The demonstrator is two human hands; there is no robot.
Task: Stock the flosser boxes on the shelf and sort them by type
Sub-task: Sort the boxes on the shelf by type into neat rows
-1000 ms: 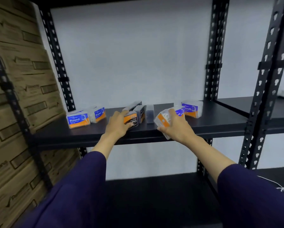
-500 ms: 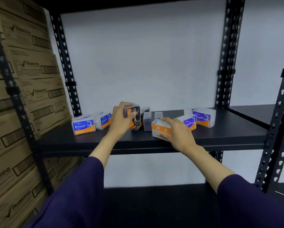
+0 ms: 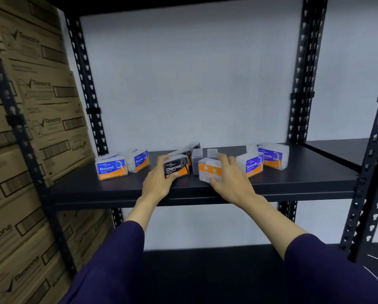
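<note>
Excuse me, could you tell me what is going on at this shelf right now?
A person is sorting flosser boxes on the black shelf. The left hand grips a Charcoal box; the right hand rests on a box turned label-away. Two Round boxes sit at the left, two Smooth boxes at the right.

Matt black metal shelf

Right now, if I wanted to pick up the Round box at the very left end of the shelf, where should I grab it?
Probably by its two short ends, reaching in from the front. The front Round box stands upright with its label facing out. Its left end is free; the second Round box sits close behind its right end, so fingers go in carefully there.
</note>
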